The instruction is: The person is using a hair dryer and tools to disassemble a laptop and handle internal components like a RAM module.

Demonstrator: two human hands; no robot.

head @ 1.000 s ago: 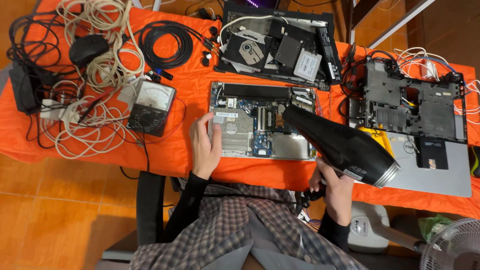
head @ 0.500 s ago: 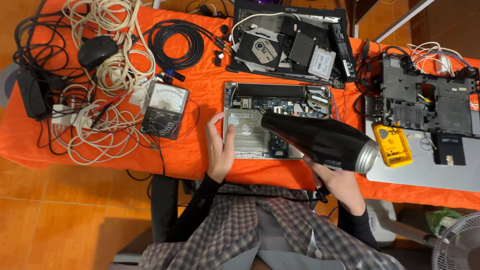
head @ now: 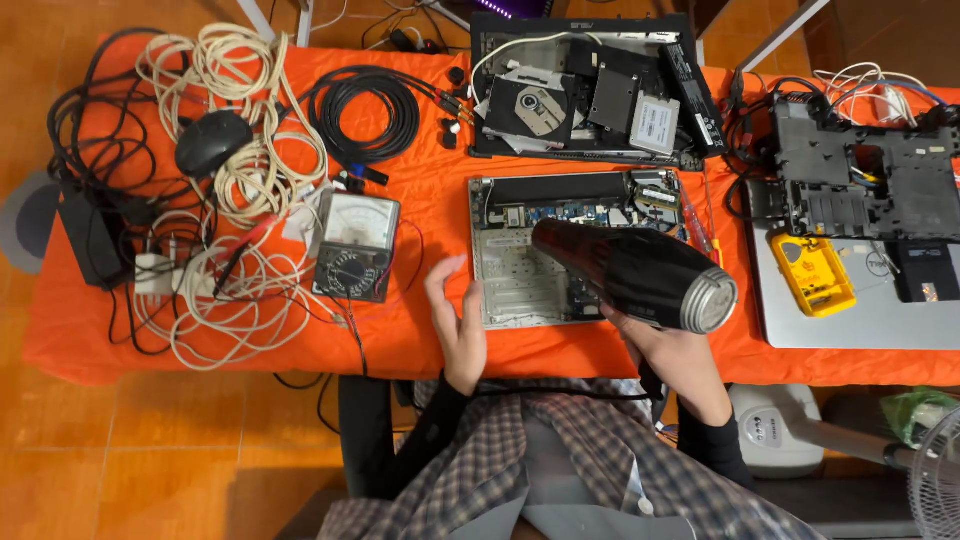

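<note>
A black hair dryer (head: 630,272) with a grey ribbed end is gripped by my right hand (head: 668,352), which holds it over the right half of an opened laptop base (head: 520,272) on the orange tablecloth (head: 420,210). The dryer hides part of the laptop's inner boards. My left hand (head: 455,318) is lifted beside the laptop's left edge, fingers spread, holding nothing. An analog multimeter (head: 352,246) lies just left of that hand.
White cables (head: 240,170) and a black cable coil (head: 362,112) fill the left side, with a black mouse (head: 212,142). A dismantled laptop with drives (head: 590,90) lies behind. At the right sit a black laptop chassis (head: 860,180), a yellow meter (head: 810,275), a silver lid (head: 870,310).
My left hand has come off the laptop base and opened beside it. The hair dryer has swung from the right to over the laptop, its end turned toward me.
</note>
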